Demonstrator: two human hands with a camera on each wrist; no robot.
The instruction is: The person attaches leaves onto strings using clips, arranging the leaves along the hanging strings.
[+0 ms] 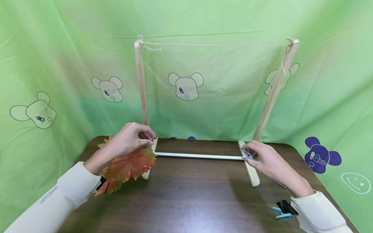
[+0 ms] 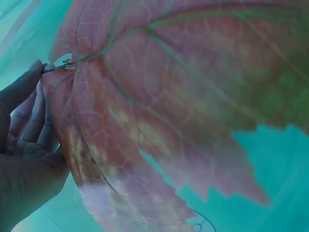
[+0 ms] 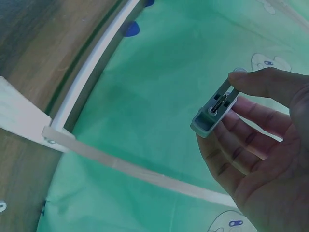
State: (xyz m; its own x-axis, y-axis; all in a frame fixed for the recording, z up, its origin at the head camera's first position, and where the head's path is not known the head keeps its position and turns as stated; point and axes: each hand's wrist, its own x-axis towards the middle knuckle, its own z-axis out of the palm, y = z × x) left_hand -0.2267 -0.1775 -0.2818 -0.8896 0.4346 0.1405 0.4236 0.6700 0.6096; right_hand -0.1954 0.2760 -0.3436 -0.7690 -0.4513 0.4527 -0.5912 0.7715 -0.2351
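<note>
My left hand (image 1: pixel 129 137) pinches an orange-red maple leaf (image 1: pixel 128 166) by its stem end between thumb and fingertips. The leaf hangs below the hand, in front of the left foot of a wooden frame. In the left wrist view, its veined face (image 2: pixel 145 96) fills most of the picture. On the other side, my right hand (image 1: pixel 269 161) holds a small grey clothespin (image 3: pixel 215 106) between thumb and fingers. In the head view the clothespin overlaps the frame's right foot (image 1: pixel 252 174).
A string (image 1: pixel 215 44) runs between the tops of two wooden posts (image 1: pixel 141 81). A white bar (image 1: pixel 198 156) joins their feet low over the brown table (image 1: pixel 186 197). A turquoise clothespin (image 1: pixel 281 213) lies near the right wrist. Green printed cloth (image 1: pixel 227 97) hangs behind.
</note>
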